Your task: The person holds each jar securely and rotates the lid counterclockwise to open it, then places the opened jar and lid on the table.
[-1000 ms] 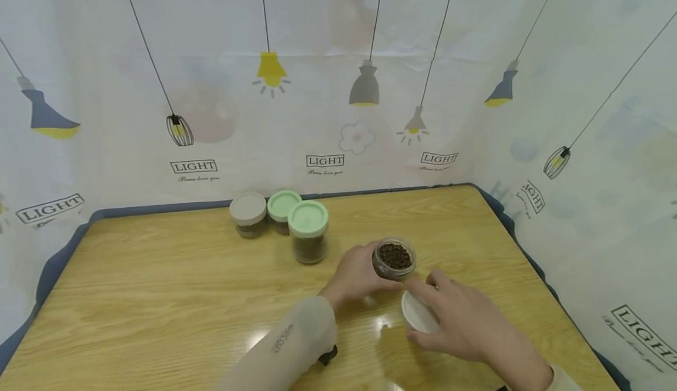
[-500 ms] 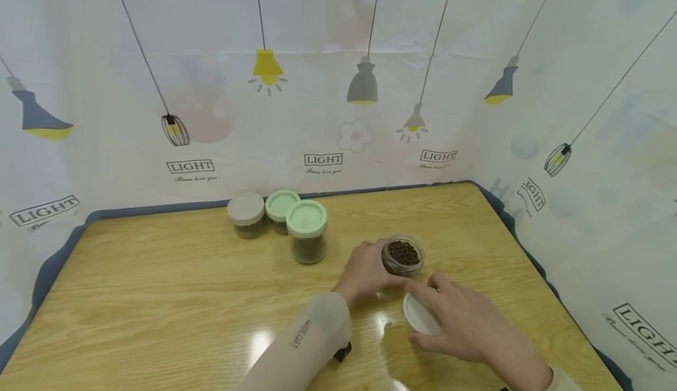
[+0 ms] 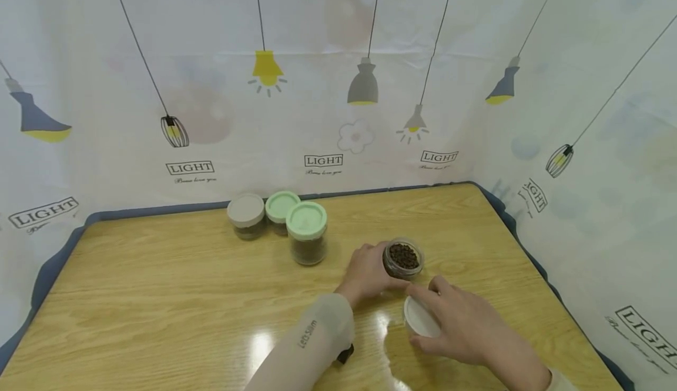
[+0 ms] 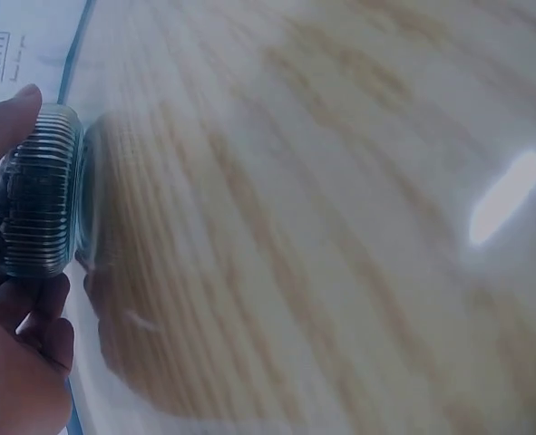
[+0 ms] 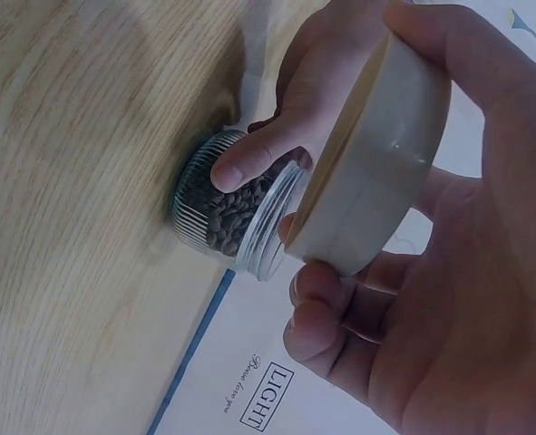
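A small open glass jar [image 3: 403, 259] of dark brown beans stands on the wooden table [image 3: 158, 297], right of centre. My left hand [image 3: 370, 273] grips its side; the ribbed jar [image 4: 34, 195] and my left fingers [image 4: 18, 335] show in the left wrist view. My right hand [image 3: 455, 323] holds a white round lid [image 3: 420, 318] just in front of the jar, near the table top. In the right wrist view the lid [image 5: 372, 172] is tilted beside the jar's mouth [image 5: 240, 217], with my right fingers [image 5: 340, 335] curled round its rim.
Three closed jars stand together at the back: a beige-lidded one [image 3: 245, 216] and two with green lids [image 3: 282, 210] [image 3: 307, 231]. A printed curtain encloses the table at the back and right. A blue edge [image 3: 53, 267] rims the table.
The jar and my left hand have shifted a little to the right and away. My right hand with the lid has stayed close in front of it.
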`<state>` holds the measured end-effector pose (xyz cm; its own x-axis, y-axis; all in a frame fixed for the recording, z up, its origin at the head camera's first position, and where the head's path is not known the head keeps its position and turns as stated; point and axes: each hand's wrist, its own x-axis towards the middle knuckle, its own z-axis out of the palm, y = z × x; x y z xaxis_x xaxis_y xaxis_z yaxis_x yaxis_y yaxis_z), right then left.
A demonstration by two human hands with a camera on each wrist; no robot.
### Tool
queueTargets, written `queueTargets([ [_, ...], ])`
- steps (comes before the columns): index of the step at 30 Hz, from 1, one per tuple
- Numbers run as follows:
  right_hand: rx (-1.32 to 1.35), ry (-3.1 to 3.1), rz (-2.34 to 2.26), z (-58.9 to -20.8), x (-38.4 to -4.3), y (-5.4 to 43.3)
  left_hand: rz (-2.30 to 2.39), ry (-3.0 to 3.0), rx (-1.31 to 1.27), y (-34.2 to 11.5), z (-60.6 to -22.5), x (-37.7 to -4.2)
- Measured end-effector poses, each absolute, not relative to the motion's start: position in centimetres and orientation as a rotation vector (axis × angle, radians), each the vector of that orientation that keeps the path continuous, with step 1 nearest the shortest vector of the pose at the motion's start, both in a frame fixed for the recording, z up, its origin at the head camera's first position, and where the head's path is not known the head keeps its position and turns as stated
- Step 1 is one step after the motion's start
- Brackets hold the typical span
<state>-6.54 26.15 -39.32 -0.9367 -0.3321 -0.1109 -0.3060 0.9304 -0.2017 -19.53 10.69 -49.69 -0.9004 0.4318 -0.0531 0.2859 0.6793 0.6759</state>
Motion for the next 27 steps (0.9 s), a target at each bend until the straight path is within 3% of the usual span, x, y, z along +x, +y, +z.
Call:
queueTargets([
  [27, -0.406, 2.914, -0.325, -40.0, -6.8, 26.3, 1.025, 2.631, 0.618, 9.4, -49.8, -19.7],
])
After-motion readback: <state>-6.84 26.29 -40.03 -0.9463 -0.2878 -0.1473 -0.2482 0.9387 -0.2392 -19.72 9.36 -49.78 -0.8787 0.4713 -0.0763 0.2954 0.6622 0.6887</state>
